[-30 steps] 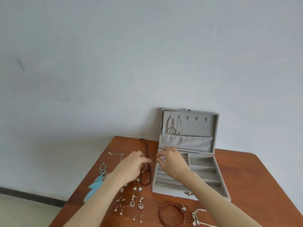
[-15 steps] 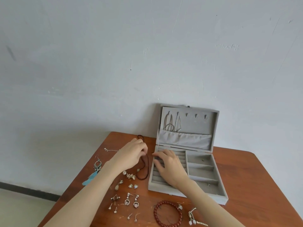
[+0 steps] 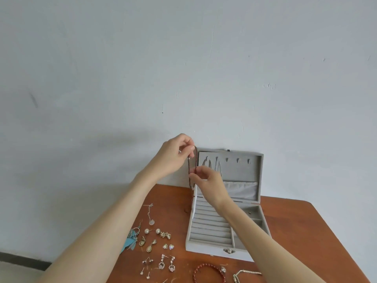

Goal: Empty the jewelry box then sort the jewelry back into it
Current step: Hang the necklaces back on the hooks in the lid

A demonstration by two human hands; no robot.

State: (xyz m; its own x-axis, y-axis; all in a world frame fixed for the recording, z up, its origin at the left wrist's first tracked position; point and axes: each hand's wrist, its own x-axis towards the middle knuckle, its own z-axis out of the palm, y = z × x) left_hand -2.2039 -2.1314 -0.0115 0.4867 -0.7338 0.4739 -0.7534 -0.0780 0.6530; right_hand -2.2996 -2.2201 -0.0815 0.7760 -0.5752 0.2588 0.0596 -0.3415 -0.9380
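Your left hand (image 3: 175,154) pinches the dark beaded necklace (image 3: 192,170) by its top, and your right hand (image 3: 208,183) pinches it lower down. It hangs straight beside the open jewelry box (image 3: 224,203), probably untangled for the lid's hooks. The earrings (image 3: 159,242) wait on the bench (image 3: 306,231).
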